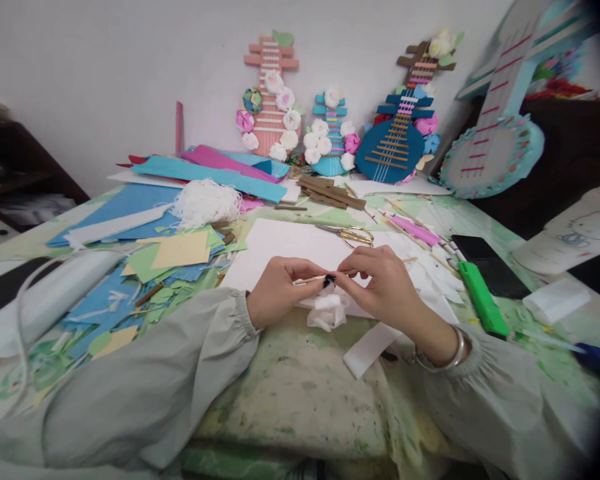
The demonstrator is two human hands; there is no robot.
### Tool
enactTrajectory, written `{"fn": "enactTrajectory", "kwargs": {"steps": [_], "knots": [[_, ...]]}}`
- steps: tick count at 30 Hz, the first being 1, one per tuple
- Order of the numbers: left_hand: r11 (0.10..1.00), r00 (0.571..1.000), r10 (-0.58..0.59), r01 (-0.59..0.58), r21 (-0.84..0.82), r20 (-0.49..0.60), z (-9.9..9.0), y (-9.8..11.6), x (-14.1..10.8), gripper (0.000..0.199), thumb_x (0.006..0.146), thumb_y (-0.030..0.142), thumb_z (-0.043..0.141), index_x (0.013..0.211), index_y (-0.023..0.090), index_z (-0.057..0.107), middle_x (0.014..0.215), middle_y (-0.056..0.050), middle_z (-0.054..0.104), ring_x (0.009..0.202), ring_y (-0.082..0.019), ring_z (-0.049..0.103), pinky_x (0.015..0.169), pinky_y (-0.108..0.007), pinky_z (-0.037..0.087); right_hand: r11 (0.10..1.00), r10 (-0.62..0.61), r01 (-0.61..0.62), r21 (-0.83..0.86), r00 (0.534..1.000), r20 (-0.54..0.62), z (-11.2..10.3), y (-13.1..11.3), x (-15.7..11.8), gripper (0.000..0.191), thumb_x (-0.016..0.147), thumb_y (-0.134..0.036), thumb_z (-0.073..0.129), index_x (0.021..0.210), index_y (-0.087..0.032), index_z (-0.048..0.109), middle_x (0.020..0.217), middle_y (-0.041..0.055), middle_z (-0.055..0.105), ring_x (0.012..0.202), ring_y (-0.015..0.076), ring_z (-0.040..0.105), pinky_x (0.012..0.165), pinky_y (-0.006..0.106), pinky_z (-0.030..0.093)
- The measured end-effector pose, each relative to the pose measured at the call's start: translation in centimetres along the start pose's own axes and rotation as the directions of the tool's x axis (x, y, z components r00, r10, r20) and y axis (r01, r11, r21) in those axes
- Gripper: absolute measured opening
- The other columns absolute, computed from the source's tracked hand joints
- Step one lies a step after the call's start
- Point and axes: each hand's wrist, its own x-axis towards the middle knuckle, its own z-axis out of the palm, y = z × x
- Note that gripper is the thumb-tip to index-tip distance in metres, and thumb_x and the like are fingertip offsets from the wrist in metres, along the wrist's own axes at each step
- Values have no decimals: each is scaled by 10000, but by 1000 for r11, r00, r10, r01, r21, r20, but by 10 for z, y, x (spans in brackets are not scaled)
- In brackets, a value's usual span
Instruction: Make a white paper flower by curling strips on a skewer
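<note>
Both hands meet over the front part of the table, above a sheet of white paper [275, 237]. My left hand [293, 283] pinches the top of a crumpled white paper flower [329, 313] between thumb and fingers. From the other side my right hand [380, 283] closes on the same top, its fingertips touching those of my left. The flower's loose petals hang below the fingers. A white paper strip [370, 350] lies under my right wrist. Gold-handled scissors [357, 235] rest on the sheet beyond my hands.
Green and yellow paper scraps [180, 253] and white string [207, 203] lie left. At right are a green cutter [483, 300], a black phone [490, 265] and a white bottle [573, 230]. Decorated paper instruments [393, 150] lean on the wall, behind brown strips [330, 192].
</note>
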Motion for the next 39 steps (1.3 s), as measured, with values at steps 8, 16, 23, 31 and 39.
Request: {"fn": "enactTrajectory", "kwargs": {"steps": [8, 16, 23, 31, 39], "knots": [[1000, 1000, -8, 8, -14, -6, 1, 0, 0, 196, 724, 217, 651, 864, 103, 729, 834, -76, 741, 773, -173, 670, 698, -235, 518, 999, 40, -39, -31, 999, 35, 1, -1, 3, 273, 817, -371, 591, 631, -172, 604, 667, -10, 615, 646, 116, 521, 747, 342, 201], [995, 998, -55, 54, -83, -6, 2, -1, 0, 210, 685, 186, 680, 870, 95, 721, 853, -84, 739, 790, -179, 676, 697, -233, 521, 998, 54, -55, 34, 998, 25, 0, -3, 3, 244, 802, -358, 600, 650, -167, 593, 685, -14, 607, 683, 121, 538, 736, 331, 209], [995, 998, -60, 60, -76, 2, 2, 0, -1, 237, 673, 223, 709, 870, 92, 721, 843, -98, 734, 777, -185, 670, 684, -247, 519, 994, 66, -70, 78, 996, 62, 0, 0, 4, 192, 773, -323, 628, 666, -168, 591, 717, -8, 619, 726, 138, 557, 747, 325, 230], [1000, 1000, -19, 19, -18, 22, -3, -2, 1, 247, 741, 287, 662, 914, 125, 730, 875, -84, 739, 775, -175, 671, 679, -241, 519, 999, 10, -13, 50, 998, 58, 0, 4, 5, 198, 796, -335, 600, 688, -170, 607, 712, -2, 605, 625, 110, 511, 739, 324, 257], [989, 997, 27, -16, 144, -73, 2, 0, -1, 185, 706, 213, 663, 846, 123, 745, 806, -71, 745, 725, -171, 661, 679, -251, 514, 997, -61, 56, 43, 989, 134, -1, 12, 5, 188, 839, -306, 547, 741, -185, 653, 746, 7, 638, 671, 118, 533, 732, 316, 251]]}}
